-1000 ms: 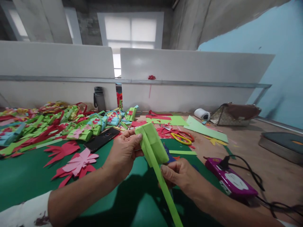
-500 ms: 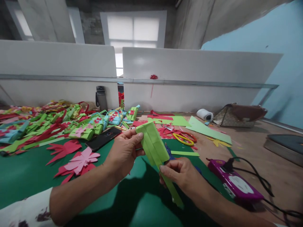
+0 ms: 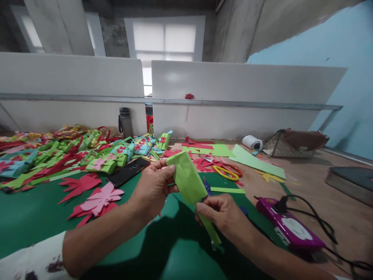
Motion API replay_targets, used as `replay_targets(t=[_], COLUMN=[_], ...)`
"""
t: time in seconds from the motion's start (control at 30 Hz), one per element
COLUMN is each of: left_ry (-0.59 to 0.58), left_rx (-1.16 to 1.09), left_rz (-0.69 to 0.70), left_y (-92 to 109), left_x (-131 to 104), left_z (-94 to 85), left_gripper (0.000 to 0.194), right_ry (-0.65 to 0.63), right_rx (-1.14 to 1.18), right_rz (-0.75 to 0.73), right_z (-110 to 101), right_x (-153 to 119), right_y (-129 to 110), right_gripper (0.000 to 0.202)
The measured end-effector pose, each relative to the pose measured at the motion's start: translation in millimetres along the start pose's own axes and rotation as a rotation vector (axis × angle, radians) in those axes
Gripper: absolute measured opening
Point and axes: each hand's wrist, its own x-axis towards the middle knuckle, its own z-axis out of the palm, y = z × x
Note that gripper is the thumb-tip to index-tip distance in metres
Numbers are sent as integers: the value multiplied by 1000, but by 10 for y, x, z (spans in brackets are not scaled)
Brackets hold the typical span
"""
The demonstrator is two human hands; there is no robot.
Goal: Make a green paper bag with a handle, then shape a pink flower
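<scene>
Left hand (image 3: 155, 181): pinching the upper left edge of a folded green paper piece (image 3: 190, 178).
Right hand (image 3: 218, 210): grasping the green strip (image 3: 214, 233) at the piece's lower end; underside fingers partly hidden, their exact grip uncertain.
Paper piece: tilted, between both hands, above the mat.
Green mat (image 3: 122, 249): bearing pink and red flower cutouts (image 3: 101, 199) at left.
Brown tabletop (image 3: 313, 186): purple power strip (image 3: 287, 225) beside the mat; handbag (image 3: 295, 144) farther back.
Far left: heap of coloured paper work (image 3: 64, 149).
Room: white partition boards (image 3: 247, 83) with metal rail (image 3: 247, 103); window (image 3: 164, 37) beyond; blue wall (image 3: 326, 42) at right.
</scene>
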Motion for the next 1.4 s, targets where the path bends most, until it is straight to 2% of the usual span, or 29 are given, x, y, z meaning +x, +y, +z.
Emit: replay_targets(t=[0.2, 0.47, 0.73, 1.0, 1.2, 1.4], left_ry=[-5, 18, -31, -59, -25, -45], left_rx=[12, -13, -1, 115, 186, 183], left_rz=[-2, -18, -40, -136, -134, -122], left_y=[-25, -2, -38, -172, -186, -175], left_x=[11, 1, -24, -75, -79, -69], left_z=[-1, 55, 30, 47, 39, 46], left_gripper=[13, 12, 18, 21, 24, 27], right_ry=[-32, 15, 73, 101, 111, 88], right_rx=[197, 315, 239, 128, 91, 108], right_rz=[26, -3, -26, -24, -44, -53], right_z=[25, 77, 61, 48, 46, 46], right_x=[1, 37, 9, -24, -38, -23], right_y=[-5, 61, -15, -76, -75, -54], right_gripper=[28, 34, 30, 29, 29, 25])
